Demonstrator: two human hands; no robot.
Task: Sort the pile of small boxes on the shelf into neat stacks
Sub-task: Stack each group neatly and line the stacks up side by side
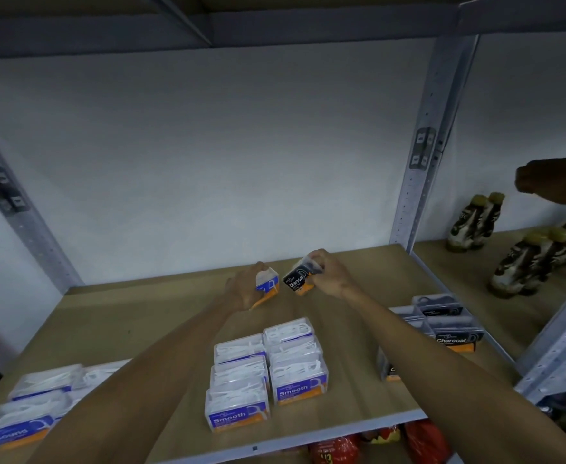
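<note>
Both arms reach far back over the wooden shelf point(124, 313). The left hand point(243, 291) has its fingers curled round a small blue and white box point(268, 283), which is tipped on its edge. The right hand point(330, 276) pinches a black Charcoal box point(299, 280) from the top, and it tilts too. The two boxes are just beside each other, near the back wall. Closer to the front sit tidy groups: Round boxes point(20, 426) on the left, Smooth boxes point(295, 386) in the middle, more Charcoal boxes point(452, 333) on the right. Brown bottles point(515, 262) stand on the next shelf.
</note>
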